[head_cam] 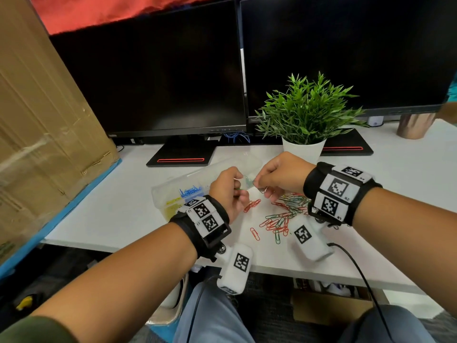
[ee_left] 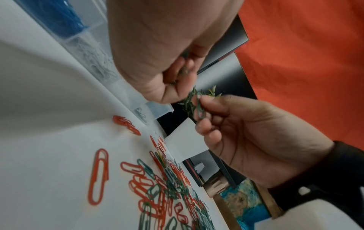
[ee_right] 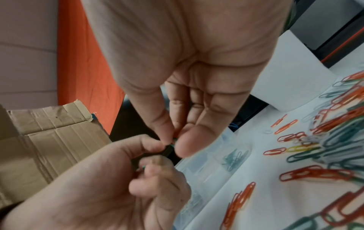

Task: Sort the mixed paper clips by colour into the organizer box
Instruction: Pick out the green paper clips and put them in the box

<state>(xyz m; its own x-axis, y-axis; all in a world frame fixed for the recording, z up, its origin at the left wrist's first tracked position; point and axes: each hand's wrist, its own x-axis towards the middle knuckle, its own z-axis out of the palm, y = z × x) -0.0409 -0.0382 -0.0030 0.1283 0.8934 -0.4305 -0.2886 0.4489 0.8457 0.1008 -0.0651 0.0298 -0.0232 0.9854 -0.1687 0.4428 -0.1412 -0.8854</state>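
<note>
1. Hands first: right hand (ee_left: 262, 140) pinches a green clip (ee_left: 200, 109) between thumb and fingers (ee_left: 211, 102), lifted off the counter (head_cam: 118, 206) in front of the box (head_cam: 173, 191). Left hand (head_cam: 228, 191) is curled round more green clips, looks like a small bunch, count is too blurry to tell
2. Seems like they're passing or untangling, so pull slow and straight, hooked clips fling otherwise
3. Box has blue (head_cam: 190, 190), yellow (head_cam: 173, 201) and white (ee_left: 94, 62) sections filled, a few green already at the near end (ee_right: 234, 157). Drop low into that one
4. Mixed pile (head_cam: 282, 214) of mostly red and green sits just right of the box
</note>
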